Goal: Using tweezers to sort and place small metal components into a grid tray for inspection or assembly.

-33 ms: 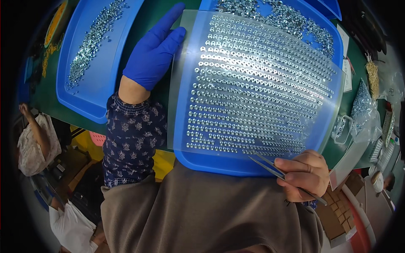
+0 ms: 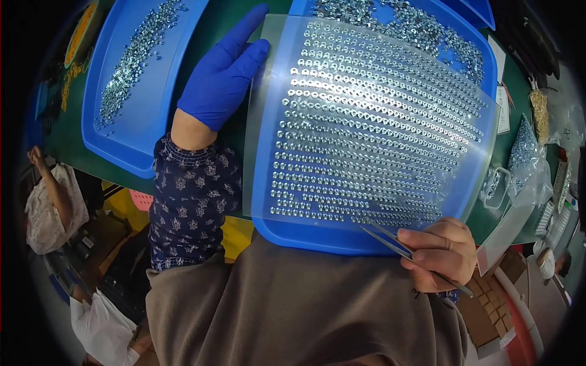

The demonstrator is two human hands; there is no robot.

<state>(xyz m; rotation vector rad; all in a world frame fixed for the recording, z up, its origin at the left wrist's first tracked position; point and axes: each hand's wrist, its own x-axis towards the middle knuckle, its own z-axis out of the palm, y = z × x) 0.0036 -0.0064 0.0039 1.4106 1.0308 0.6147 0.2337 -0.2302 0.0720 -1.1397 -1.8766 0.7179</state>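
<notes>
A clear plastic sheet [image 2: 259,152] carries many rows of small shiny metal rings that look like nuts. It lies tilted over a blue tray [image 2: 317,238] in front of me. My left hand [image 2: 217,82], in a blue glove, holds the sheet's upper left edge; the thumb rests on it and the index finger stretches past the corner. At the lower right, my bare right hand [image 2: 442,253] grips metal tweezers [image 2: 390,244]. Their tips are slightly apart, close to the bottom row of rings. Nothing can be made out between them.
More loose metal pieces [image 2: 421,27] lie in the tray's far part. A second blue tray [image 2: 137,143] with a strip of pieces stands left on the green table [image 2: 67,137]. Bags of small parts [image 2: 528,158] lie right. Other people [image 2: 104,326] sit at lower left.
</notes>
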